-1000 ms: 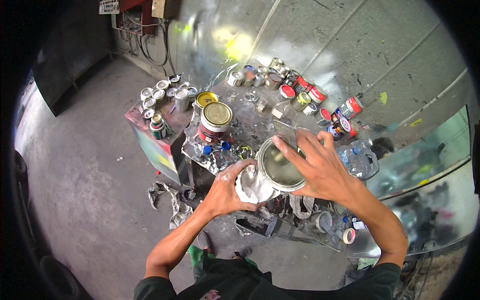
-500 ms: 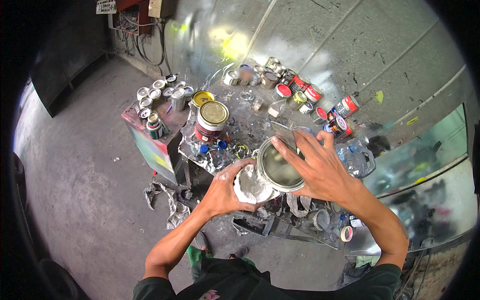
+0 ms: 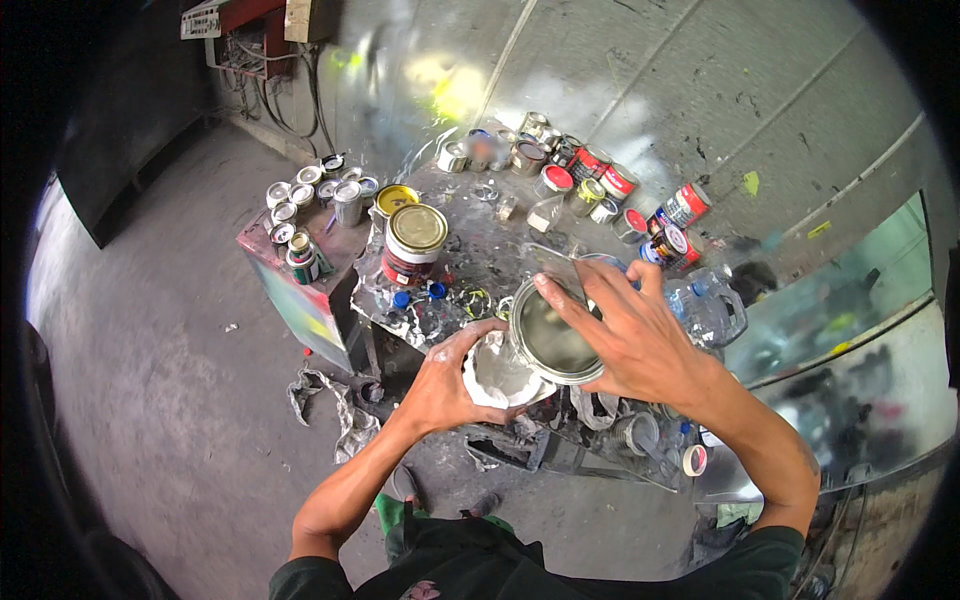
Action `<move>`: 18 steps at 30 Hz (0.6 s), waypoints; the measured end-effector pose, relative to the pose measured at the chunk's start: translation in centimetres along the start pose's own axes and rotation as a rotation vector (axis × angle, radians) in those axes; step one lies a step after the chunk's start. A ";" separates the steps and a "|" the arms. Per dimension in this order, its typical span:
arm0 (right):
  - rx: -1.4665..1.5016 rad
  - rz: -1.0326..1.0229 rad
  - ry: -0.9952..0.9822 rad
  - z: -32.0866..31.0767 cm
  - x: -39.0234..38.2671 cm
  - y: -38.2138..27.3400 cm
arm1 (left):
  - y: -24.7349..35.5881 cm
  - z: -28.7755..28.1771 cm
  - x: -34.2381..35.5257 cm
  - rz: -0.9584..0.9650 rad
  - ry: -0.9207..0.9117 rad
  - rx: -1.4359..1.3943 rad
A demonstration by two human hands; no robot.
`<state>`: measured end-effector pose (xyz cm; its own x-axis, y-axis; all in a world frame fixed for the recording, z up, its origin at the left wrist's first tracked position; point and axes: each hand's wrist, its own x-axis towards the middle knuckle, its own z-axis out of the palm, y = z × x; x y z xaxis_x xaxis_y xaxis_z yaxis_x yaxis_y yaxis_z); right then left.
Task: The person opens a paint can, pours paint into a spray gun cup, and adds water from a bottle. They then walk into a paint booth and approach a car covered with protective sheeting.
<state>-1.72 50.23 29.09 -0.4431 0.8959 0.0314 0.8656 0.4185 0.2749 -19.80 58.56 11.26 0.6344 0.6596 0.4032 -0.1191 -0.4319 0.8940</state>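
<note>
Along the back and right of the room rises a grey metal wall (image 3: pixel 690 90), clouded with white and yellow sprayed paint and scuffed with dark marks; a bare grey concrete floor (image 3: pixel 190 310) spreads to the left, stained and dotted with scraps; at the right stands a shiny, greenish reflective panel (image 3: pixel 860 290); near the middle is a dark workbench (image 3: pixel 470 235), its top thickly crusted and spattered with old paint; against its left end sits a box-shaped stand (image 3: pixel 300 290), reddish on top, with green, red and yellow sprayed over its side; high at the upper left hangs a red electrical box (image 3: pixel 245 45), loose cables drooping beneath it.

Over the front of the bench, the right hand (image 3: pixel 640 335) grips an open metal can (image 3: pixel 556 330) by its side, forefinger laid over the rim, greyish-green within; a clear jug (image 3: pixel 712 305) stands just beyond that hand; a gold-lidded can (image 3: pixel 418 228) stands farther left on the bench; the left hand (image 3: pixel 448 388) is curled around a white cup (image 3: pixel 500 372) with a ragged rim, held just beside the can's lower left edge; whether the two rims touch cannot be told; small tins (image 3: pixel 348 200) crowd the stand; a tape roll (image 3: pixel 695 460) lies near the bench's front right; two blue caps (image 3: pixel 438 290) lie by the gold-lidded can.
</note>
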 end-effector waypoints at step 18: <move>-0.041 0.027 -0.030 -0.6 -1.5 -0.1 | 0.1 1.4 0.4 -0.006 -0.050 -0.051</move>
<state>-1.25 48.72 29.64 -0.4117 0.9113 0.0108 0.8669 0.3879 0.3131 -18.51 57.88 11.23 0.6724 0.6300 0.3887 -0.1534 -0.3951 0.9057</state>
